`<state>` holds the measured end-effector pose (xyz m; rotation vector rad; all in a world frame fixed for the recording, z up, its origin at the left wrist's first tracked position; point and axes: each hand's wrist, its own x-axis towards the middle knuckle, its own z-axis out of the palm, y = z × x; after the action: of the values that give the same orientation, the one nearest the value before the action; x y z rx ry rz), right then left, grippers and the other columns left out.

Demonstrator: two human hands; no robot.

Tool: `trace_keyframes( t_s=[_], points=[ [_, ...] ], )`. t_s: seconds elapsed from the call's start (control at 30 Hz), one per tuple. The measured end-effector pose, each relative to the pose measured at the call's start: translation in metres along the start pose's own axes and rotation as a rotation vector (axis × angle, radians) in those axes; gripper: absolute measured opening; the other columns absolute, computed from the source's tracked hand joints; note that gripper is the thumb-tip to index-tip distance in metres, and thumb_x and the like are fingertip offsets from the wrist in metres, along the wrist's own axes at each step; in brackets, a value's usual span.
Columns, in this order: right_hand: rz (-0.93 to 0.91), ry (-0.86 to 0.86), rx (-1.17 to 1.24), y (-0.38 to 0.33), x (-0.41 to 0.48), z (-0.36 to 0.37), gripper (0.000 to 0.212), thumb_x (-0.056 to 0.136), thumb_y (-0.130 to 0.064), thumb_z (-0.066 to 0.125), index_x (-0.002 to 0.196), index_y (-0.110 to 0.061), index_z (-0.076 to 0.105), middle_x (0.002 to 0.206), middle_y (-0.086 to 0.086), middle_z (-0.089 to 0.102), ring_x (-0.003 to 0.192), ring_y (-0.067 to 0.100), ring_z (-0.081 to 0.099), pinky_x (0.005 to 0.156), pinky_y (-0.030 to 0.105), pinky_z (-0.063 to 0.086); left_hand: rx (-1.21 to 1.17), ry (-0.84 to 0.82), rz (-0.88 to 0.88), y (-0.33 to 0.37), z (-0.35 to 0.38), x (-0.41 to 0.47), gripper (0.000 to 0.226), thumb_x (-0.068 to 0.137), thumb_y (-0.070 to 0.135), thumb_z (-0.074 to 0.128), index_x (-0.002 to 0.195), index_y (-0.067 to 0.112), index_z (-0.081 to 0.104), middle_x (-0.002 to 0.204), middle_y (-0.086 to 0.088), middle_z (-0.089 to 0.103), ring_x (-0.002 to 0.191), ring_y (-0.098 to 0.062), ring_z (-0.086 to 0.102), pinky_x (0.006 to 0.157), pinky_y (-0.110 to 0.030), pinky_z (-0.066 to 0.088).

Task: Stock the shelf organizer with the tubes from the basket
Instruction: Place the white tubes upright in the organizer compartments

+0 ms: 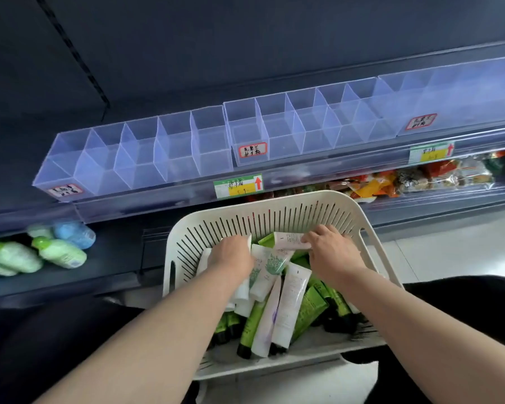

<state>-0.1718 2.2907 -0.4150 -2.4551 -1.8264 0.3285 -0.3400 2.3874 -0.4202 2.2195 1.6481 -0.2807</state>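
Observation:
A cream slotted basket (277,204) sits in front of me, holding several white and green tubes (289,304). My left hand (231,253) is down in the basket's left side, fingers closed around white tubes (206,259). My right hand (328,247) grips a pale pink-white tube (289,239) near the basket's far wall. Above the basket, clear plastic shelf organizers (187,147) with several divided compartments run along the shelf; all visible compartments hold nothing.
Red-bordered labels (252,150) are stuck on the organizers, and price tags (238,185) sit on the shelf rail. Green and blue bottles (59,252) lie on the lower shelf at left. Snack packets (420,177) fill the lower shelf at right.

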Motion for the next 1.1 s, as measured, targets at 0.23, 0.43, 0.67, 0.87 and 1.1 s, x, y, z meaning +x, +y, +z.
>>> trace_keyframes(
  t_s=[0.23,0.43,0.67,0.87,1.1],
  points=[
    [-0.014,-0.113,-0.014,-0.002,0.018,0.02,0.058,0.08,0.003,0.048,0.133,-0.023,0.045,0.124,-0.004,0.051,0.118,0.019,0.045,0.102,0.037,0.037,0.244,-0.01,0.012,0.008,0.013,0.011,0.021,0.089,0.026,0.067,0.105,0.013,0.065,0.093,-0.004,0.066,0.082,-0.021,0.062,0.059,-0.03,0.041],
    [0.007,-0.15,-0.026,-0.007,0.032,0.028,0.072,0.081,0.005,0.051,0.144,-0.022,0.029,0.136,0.0,0.049,0.129,0.024,0.041,0.11,0.043,0.032,0.0,-0.14,-0.065,0.003,-0.002,0.01,0.022,0.077,0.03,0.07,0.093,0.017,0.063,0.081,0.002,0.06,0.077,-0.019,0.06,0.053,-0.026,0.04],
    [-0.006,-0.003,0.04,-0.012,0.032,0.012,0.054,0.091,-0.011,0.046,0.141,-0.025,0.034,0.128,-0.004,0.054,0.115,0.018,0.052,0.098,0.039,0.041,-0.441,-0.121,-0.007,-0.024,-0.018,0.0,0.024,0.085,0.031,0.069,0.105,0.019,0.067,0.1,0.002,0.068,0.088,-0.016,0.064,0.072,-0.03,0.051],
    [-0.085,0.012,0.541,-0.03,0.013,-0.021,0.01,0.098,-0.017,0.043,0.106,-0.011,0.047,0.086,-0.001,0.06,0.072,0.015,0.057,0.06,0.026,0.049,-0.608,0.058,0.017,-0.027,-0.04,-0.019,0.022,0.087,0.022,0.067,0.103,0.019,0.052,0.096,-0.001,0.062,0.088,-0.021,0.061,0.073,-0.032,0.048],
    [0.057,-0.067,1.006,-0.061,-0.005,-0.06,0.019,0.097,-0.026,0.051,0.095,-0.007,0.051,0.094,0.012,0.063,0.088,0.022,0.063,0.074,0.034,0.055,-0.65,0.303,0.102,-0.028,-0.08,-0.052,0.015,0.091,0.027,0.063,0.103,0.018,0.06,0.093,0.001,0.064,0.085,-0.019,0.059,0.067,-0.029,0.044]
  ],
)
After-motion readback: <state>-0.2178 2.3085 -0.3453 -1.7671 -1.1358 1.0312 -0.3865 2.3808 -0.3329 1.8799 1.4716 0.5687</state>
